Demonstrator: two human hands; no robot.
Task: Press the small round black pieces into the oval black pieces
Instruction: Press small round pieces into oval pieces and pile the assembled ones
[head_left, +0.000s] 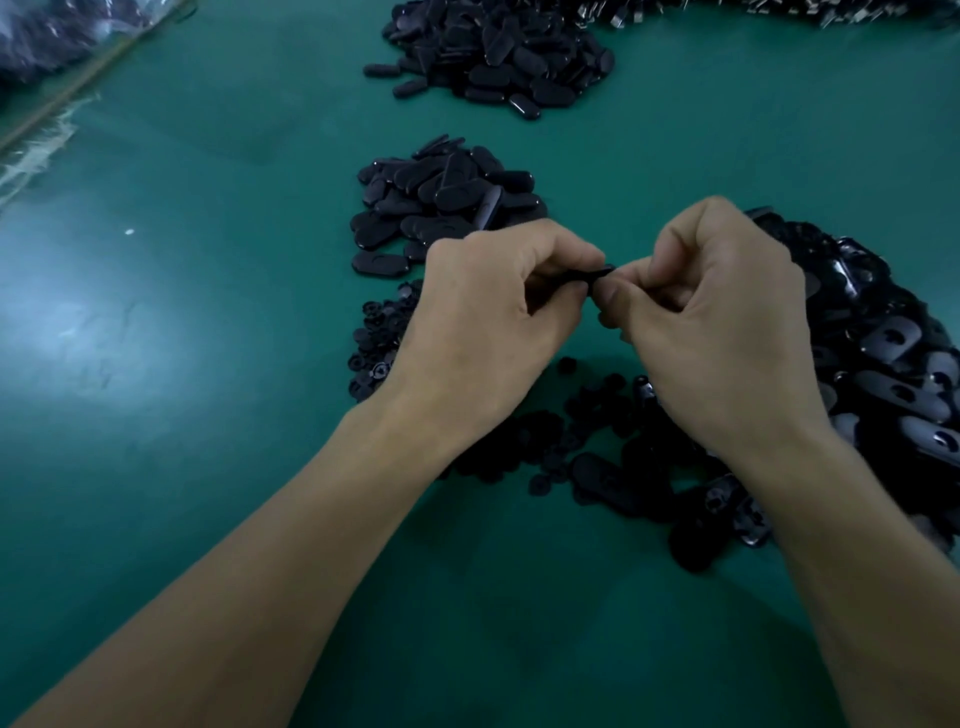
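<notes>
Pinching one oval black piece (597, 274) between left hand (488, 322) and right hand (722, 312), over the green table (208, 364).

Gripped at its left end by the curled left fingers and thumb, at its right end by the right thumb and fingertips; cannot tell whether a round piece sits in it. Just left of and below the oval black piece, scattered small round black pieces (376, 338); beyond it, a heap of ovals (447, 197) and a bigger heap (498, 57) farther off; right of it, a glossy pile of ovals (883, 338); far up-left, a clear plastic bag (47, 31).
</notes>
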